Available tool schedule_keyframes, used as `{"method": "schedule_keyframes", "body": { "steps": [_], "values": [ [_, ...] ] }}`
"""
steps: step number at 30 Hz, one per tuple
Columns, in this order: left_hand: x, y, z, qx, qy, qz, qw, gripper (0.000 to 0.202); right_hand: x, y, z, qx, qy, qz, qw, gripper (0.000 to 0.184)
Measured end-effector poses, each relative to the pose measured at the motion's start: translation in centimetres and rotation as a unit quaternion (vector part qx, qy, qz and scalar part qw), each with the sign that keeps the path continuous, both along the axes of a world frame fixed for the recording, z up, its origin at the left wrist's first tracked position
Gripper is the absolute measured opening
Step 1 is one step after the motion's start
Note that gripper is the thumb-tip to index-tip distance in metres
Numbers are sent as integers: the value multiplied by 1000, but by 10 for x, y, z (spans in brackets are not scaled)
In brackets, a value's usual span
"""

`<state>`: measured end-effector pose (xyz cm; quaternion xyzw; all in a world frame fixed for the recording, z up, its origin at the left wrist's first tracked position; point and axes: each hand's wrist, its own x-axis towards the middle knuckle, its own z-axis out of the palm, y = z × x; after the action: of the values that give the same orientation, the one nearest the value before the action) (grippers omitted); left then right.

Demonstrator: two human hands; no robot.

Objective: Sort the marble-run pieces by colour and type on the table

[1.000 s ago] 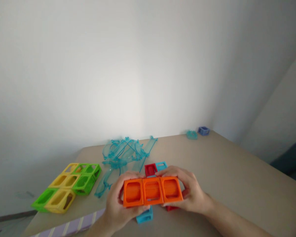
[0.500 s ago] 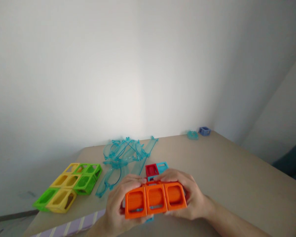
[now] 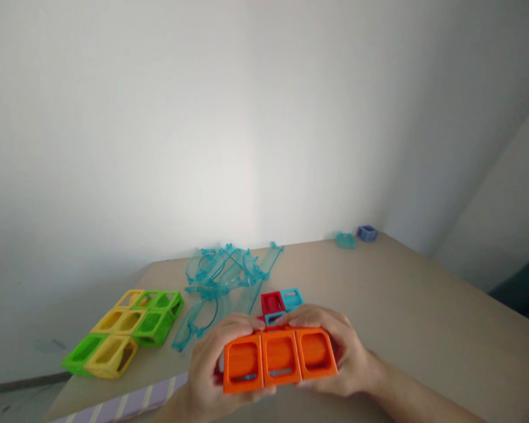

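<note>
Both hands grip a row of three joined orange plastic cube frames [image 3: 281,332], their square openings turned toward me. My left hand [image 3: 214,367] wraps its left end, fingers on top and underneath. My right hand [image 3: 337,352] is closed round the right end in the same way. Just beyond my fingertips are red cube frames [image 3: 273,302] and light blue cube frames [image 3: 291,299]. Their near part is hidden behind the orange row and my hands, so I cannot tell whether they join it.
Left on the table [image 3: 405,317] lies a flat group of yellow and green cube frames [image 3: 134,320]. Translucent teal track pieces [image 3: 220,276] are heaped behind. A small teal piece [image 3: 345,239] and a blue cube frame [image 3: 367,233] sit far right. A purple striped strip [image 3: 136,402] lies at front left.
The orange row has shifted slightly down and to the right in view, still between both hands. More of the red and light blue frames shows behind it.
</note>
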<state>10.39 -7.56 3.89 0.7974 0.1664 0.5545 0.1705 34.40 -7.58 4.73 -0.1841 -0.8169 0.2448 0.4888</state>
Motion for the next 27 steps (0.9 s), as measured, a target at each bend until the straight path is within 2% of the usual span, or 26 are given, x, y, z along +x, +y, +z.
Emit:
{"method": "schedule_keyframes", "body": {
  "steps": [7, 10, 14, 17, 21, 23, 25, 27],
  "values": [
    [0, 0, 0, 2, -3, 5, 1000, 57, 1, -3, -1, -20, 10, 5, 1000, 68],
    [1, -1, 0, 0, -21, 29, 999, 55, -6, -4, -5, -94, 94, -5, 991, 68],
    [3, -3, -5, 41, -13, 54, 998, 55, -16, 0, -11, -273, 243, 8, 931, 69],
    [4, -5, -12, 56, 42, 39, 997, 68, -20, 2, -9, -352, 262, 49, 897, 60],
    [4, -6, -17, 70, 132, 6, 989, 77, -21, -2, 2, -391, 269, 69, 877, 53],
    [5, -7, -17, 67, 163, 11, 984, 79, -20, -3, 5, -405, 280, 61, 868, 48],
    [5, -7, -16, 45, 189, 32, 980, 82, -17, 2, 5, -415, 299, 42, 858, 41],
    [5, -7, -15, 12, 223, 52, 973, 86, -7, 14, 5, -411, 336, -9, 847, 36]
  ]
}}
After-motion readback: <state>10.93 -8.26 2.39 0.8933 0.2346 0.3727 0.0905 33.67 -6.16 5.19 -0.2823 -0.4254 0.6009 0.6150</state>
